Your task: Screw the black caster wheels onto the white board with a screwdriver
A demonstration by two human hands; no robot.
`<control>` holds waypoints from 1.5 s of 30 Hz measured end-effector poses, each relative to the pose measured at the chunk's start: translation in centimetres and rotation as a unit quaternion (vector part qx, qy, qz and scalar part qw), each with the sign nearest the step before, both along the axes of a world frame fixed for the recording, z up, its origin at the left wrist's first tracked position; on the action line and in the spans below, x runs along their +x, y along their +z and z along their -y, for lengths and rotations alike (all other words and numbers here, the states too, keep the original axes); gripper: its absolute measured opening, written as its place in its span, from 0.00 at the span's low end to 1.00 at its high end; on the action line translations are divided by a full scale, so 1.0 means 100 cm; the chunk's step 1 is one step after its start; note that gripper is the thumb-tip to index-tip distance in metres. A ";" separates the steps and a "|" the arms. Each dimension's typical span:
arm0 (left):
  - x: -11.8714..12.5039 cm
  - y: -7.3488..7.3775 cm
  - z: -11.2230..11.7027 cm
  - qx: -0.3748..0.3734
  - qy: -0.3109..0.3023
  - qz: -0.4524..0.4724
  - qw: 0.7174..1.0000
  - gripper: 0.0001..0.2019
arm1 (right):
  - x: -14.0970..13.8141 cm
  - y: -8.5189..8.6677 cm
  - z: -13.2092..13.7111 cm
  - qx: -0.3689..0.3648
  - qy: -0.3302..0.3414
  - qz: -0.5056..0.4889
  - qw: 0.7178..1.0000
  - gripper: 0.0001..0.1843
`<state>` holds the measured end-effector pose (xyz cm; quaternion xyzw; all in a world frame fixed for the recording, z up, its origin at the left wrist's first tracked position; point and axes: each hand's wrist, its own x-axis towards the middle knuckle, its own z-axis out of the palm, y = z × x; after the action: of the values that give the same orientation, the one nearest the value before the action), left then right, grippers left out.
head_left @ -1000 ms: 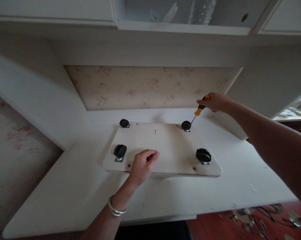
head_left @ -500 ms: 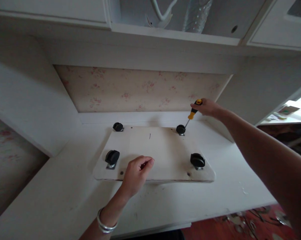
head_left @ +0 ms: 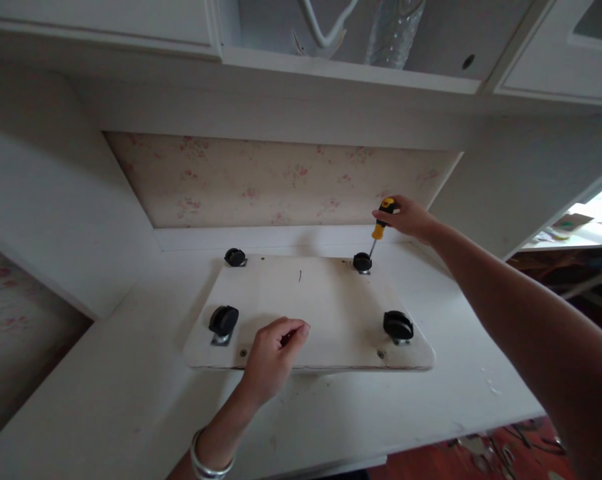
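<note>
A white board [head_left: 325, 300] lies flat on the white desk [head_left: 105, 387] with several black caster wheels standing on it. My right hand [head_left: 405, 217] is closed round a screwdriver [head_left: 378, 230] with a yellow and black handle, its tip down at the far right caster [head_left: 362, 261]. My left hand [head_left: 273, 353] rests on the board's near edge with fingers curled in a loose pinch; what they hold, if anything, is hidden. A silver bangle [head_left: 205, 460] circles that wrist. Other casters sit at the far left [head_left: 235, 257], near left [head_left: 223, 321] and near right [head_left: 397, 326].
A floral-papered back panel [head_left: 281, 180] stands behind the desk under white cupboards [head_left: 95, 20]. An open shelf above holds a clear plastic bottle [head_left: 393, 30]. Scattered metal items [head_left: 501, 450] lie on the red floor at lower right.
The view has shifted slightly. The screwdriver has tipped more upright over the far right caster. My left hand stays on the board's near edge.
</note>
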<state>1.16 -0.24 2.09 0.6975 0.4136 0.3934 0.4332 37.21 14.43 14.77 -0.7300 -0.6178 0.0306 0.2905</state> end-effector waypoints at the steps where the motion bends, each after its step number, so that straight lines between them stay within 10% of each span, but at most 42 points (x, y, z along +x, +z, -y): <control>1: 0.000 0.000 0.000 -0.002 -0.001 0.000 1.000 0.13 | -0.002 -0.003 -0.001 0.009 0.012 -0.030 0.999 0.20; 16: -0.005 -0.001 0.003 -0.006 -0.013 0.001 1.000 0.14 | 0.013 -0.007 0.025 0.028 0.005 -0.338 0.941 0.23; 28: -0.001 -0.002 0.002 -0.009 -0.012 -0.017 1.000 0.13 | 0.045 -0.026 0.028 0.040 -0.066 -0.186 0.980 0.29; 45: 0.001 -0.011 -0.005 0.005 0.070 -0.097 0.993 0.12 | 0.059 -0.035 0.033 0.052 0.015 -0.319 0.946 0.28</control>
<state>1.29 0.24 1.02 0.7041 0.4990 0.3556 0.3589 43.16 11.13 11.32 -0.6569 -0.5044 0.2337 0.5094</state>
